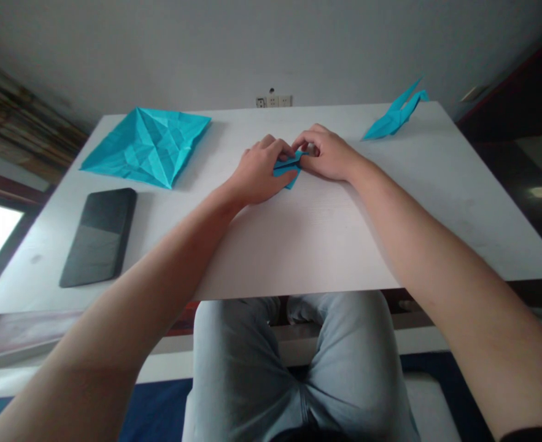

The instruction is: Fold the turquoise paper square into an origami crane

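Observation:
Between my hands, near the middle of the white table, lies a small folded piece of blue origami paper point(290, 164). My left hand point(262, 170) covers its left side, with the thumb along the near edge and the fingers on the far part. At the right end, my right hand point(325, 153) pinches the paper between thumb and bent fingers. A dark slit runs across the folded paper, and one corner points toward me. Much of its outline is hidden under the fingers.
A creased blue paper sheet point(155, 147) lies at the back left of the table point(307, 245). Closer to me on that side is a black phone-like slab point(98, 236). A folded blue paper crane point(396, 116) stands at the back right. Wall sockets point(274, 101) show behind the table.

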Demonstrator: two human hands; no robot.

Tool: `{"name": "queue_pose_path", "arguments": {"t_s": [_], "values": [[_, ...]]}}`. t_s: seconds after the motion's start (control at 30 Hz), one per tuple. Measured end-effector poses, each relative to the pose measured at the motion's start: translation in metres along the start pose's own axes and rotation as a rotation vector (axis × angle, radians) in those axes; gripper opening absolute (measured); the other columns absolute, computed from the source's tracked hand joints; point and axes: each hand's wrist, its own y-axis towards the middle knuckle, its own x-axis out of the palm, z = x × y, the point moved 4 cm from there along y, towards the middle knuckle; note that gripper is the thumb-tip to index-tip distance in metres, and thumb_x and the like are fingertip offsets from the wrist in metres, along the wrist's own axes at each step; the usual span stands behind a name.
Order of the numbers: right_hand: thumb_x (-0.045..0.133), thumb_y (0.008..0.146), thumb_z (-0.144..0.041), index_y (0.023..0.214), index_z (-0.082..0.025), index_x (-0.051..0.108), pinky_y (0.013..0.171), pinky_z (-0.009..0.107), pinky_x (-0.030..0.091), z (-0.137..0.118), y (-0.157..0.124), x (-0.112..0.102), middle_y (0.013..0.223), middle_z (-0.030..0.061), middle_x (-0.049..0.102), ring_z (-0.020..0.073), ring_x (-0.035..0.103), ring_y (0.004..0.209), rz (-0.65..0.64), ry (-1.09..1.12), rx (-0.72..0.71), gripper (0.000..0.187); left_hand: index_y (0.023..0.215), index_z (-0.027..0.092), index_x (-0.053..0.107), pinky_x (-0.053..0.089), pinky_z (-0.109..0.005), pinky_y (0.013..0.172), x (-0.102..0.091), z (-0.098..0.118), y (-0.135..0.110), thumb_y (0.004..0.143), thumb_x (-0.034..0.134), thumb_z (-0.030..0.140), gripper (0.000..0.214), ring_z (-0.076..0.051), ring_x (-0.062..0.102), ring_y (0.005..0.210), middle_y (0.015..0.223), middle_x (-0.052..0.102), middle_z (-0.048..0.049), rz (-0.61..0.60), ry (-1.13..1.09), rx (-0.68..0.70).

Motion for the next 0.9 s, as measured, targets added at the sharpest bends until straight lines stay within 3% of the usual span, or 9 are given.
{"name": "queue_pose_path", "arguments": {"t_s": [0.9], "values": [[0.088, 0.1, -0.029, 0.127, -0.03, 0.098, 0.105, 0.054, 0.064, 0.005, 0.0, 0.0014, 0.137, 0.0118, 0.084, 0.0351, 0.077, 0.112, 0.01, 0.004, -0.036, 0.029, 0.15, 0.024, 0.083, 0.065, -0.055, 0.127, -0.0039, 0.0042, -0.0019, 0.108, 0.078, 0.033, 0.043, -0.039, 0.081, 0.145, 0.157, 0.085, -0.0157, -0.058, 0.05, -0.009]]}}
